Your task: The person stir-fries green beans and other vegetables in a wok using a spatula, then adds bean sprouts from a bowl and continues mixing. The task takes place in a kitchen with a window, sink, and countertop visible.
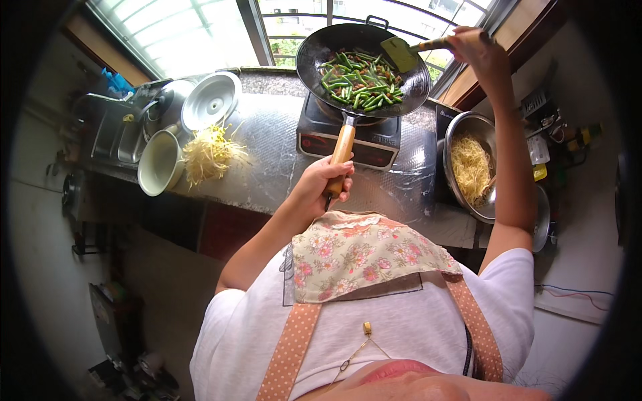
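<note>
My left hand (328, 183) grips the wooden handle (344, 145) of a black wok (313, 52). The wok sits tilted over a portable electric cooker (348, 140). Cut green beans (368, 82) with small brown bits lie in the wok's bowl. Raised at the upper right, my right hand (474, 45) holds a spatula by its wooden handle. The spatula's flat blade (399, 55) is over the wok's right side, apart from most of the beans; whether it touches the wall, I cannot tell.
Right of the cooker stands a steel bowl (451, 180) of pale noodles (471, 168). On the left are bean sprouts (210, 153), a cream pot (159, 163), a metal lid (210, 103) and a sink (118, 130). A barred window (200, 30) rises behind the counter (266, 135).
</note>
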